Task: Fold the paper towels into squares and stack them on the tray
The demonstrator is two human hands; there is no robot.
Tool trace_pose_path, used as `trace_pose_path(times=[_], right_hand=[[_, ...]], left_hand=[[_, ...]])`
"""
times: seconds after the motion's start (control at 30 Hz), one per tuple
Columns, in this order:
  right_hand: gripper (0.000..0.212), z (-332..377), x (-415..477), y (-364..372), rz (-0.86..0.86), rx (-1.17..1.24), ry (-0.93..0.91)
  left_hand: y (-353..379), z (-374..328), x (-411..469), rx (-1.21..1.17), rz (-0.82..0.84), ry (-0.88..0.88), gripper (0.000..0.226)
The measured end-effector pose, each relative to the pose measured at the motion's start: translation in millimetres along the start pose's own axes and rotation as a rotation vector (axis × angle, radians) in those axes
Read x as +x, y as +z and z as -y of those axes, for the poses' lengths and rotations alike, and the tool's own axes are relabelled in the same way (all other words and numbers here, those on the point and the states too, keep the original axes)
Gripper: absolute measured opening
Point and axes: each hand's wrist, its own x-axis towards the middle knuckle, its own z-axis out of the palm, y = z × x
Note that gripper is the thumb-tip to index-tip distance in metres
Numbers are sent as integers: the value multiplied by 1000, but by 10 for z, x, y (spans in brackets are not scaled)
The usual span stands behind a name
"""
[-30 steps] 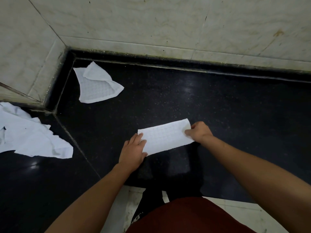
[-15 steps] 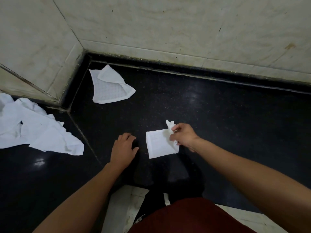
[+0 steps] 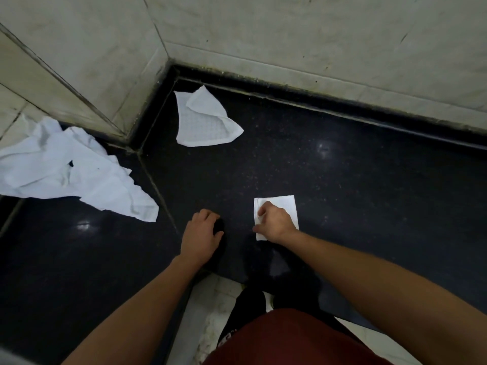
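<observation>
Folded paper towel (image 3: 286, 206) lies flat near the front edge of the black counter (image 3: 369, 193), under the right hand (image 3: 274, 225), whose bent fingers press it; whether they pinch is unclear. Just beside it the left hand (image 3: 201, 233) rests on the stone, loosely curled, holding nothing. Farther off, a crumpled towel heap (image 3: 79, 180) lies at left and a loose towel (image 3: 205, 125) by the tiled corner (image 3: 158, 75).

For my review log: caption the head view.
Right hand rests on a folded paper towel on the black surface; left hand rests beside it.
</observation>
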Motion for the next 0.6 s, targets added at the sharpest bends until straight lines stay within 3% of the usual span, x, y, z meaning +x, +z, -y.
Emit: trace_pose_path(times=[0.13,0.23,0.4,0.6], right_hand=[[18,-88,-41,-140,-113,96,-59],[19,-241,-65,-346,-280,-87,-165],[45,-398,18,-513,-133,-539,-250],[56,-515,31,-533,-72,-730,-307]], left_hand=[[6,-90,69,-11,-21,43,36],[32,-280,136,-5,-24,164,34],[133,-706,237,136,116,386,54],[190,-692,362,291,256,367,71]])
